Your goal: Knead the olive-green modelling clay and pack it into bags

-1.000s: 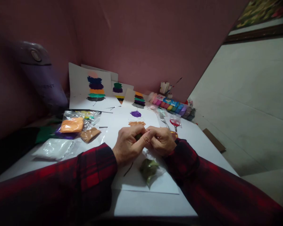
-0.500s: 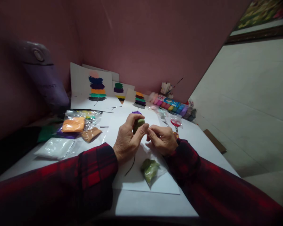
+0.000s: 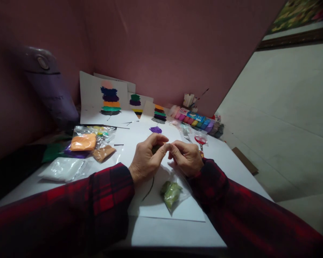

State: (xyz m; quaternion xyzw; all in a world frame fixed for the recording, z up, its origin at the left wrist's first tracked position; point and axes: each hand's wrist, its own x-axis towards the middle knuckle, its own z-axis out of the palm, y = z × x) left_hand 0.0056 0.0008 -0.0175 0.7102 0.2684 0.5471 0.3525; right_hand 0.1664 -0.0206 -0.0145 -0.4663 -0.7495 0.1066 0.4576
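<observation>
My left hand (image 3: 145, 157) is curled around a lump of olive-green clay (image 3: 155, 148), most of it hidden by the fingers. My right hand (image 3: 187, 159) is closed in a pinch, its fingertips meeting my left thumb and fingertips; whatever lies between them is too small to make out. Below both hands, a clear bag of green clay (image 3: 171, 195) rests on a white sheet (image 3: 188, 213). A dark, thin stem line (image 3: 150, 190) runs down that sheet. Just beyond my left fingers sits a textured purple patch (image 3: 155, 129).
Bagged orange clay (image 3: 83, 142), brown clay (image 3: 104, 153) and white clay (image 3: 63, 169) lie to the left. Colour-banded pictures (image 3: 110, 100) lean at the back. A fork (image 3: 186, 134), red-handled scissors (image 3: 200, 139) and a multicolour clay pack (image 3: 195, 120) are on the right. A purple bottle (image 3: 54, 93) stands far left.
My left fingers have come down and closed over the green clay, so less of it shows and the purple patch is uncovered. My right fingers stay pinched beside my left thumb.
</observation>
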